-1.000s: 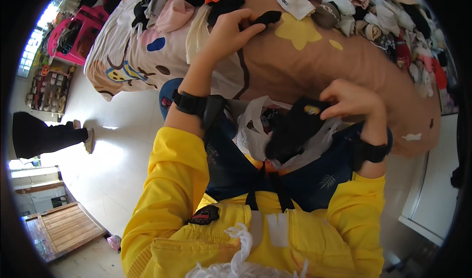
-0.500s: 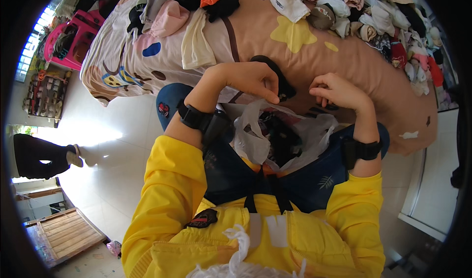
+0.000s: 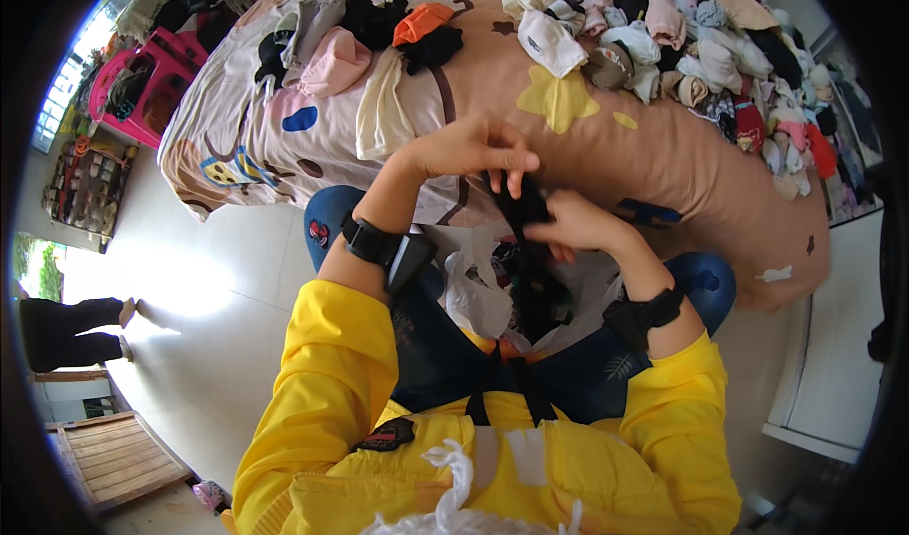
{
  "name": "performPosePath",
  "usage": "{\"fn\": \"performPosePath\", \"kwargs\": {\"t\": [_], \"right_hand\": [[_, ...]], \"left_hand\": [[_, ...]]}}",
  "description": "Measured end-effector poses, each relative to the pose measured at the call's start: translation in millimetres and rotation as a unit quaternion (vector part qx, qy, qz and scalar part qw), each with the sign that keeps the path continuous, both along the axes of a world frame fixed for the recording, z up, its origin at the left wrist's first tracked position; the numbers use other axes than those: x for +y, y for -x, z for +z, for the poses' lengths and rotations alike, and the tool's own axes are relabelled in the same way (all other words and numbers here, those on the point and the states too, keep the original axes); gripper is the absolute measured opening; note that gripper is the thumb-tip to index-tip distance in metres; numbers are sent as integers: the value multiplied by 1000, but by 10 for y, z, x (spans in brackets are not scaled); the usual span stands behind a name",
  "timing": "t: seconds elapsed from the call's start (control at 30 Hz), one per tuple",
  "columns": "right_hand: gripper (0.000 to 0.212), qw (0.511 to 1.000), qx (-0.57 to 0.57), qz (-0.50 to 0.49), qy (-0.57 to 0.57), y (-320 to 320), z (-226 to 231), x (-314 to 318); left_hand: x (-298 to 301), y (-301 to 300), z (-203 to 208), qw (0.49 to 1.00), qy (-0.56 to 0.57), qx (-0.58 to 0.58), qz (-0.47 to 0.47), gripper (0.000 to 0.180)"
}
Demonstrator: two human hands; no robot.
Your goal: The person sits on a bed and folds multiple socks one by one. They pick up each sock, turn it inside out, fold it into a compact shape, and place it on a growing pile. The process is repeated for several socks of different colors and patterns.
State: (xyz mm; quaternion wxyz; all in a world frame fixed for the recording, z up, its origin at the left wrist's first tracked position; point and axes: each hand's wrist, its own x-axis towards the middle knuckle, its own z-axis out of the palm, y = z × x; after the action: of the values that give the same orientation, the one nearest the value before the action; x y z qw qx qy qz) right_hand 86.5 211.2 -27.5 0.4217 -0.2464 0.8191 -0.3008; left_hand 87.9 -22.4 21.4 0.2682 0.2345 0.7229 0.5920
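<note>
Cloth point(image 3: 518, 207): black, over the bag point(image 3: 476, 296); its lower end blends with the dark clothes point(image 3: 538, 306) inside, so one pull could drag others along.
Left hand point(image 3: 471, 150): pinching the cloth's upper end; a loose pinch could drop it.
Right hand point(image 3: 589, 222): fingers bent beside it; cannot tell whether gripping.
Bag: limp rim could snag fingers.

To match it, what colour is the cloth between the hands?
The cloth is black, best seen in the head view.
</note>
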Motion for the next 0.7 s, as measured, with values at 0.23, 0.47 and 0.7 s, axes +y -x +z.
{"fn": "performPosePath", "kwargs": {"t": [0.23,0.47,0.7], "right_hand": [[35,984,78,147,-66,-103,161,82],[12,862,278,-305,295,1086,502,655],[43,805,484,-258,224,1521,442,421]], "left_hand": [[71,53,-58,991,-23,83,101,30],[244,109,-194,989,-71,83,99,14],[764,-108,-730,967,86,123,-204,29]]}}
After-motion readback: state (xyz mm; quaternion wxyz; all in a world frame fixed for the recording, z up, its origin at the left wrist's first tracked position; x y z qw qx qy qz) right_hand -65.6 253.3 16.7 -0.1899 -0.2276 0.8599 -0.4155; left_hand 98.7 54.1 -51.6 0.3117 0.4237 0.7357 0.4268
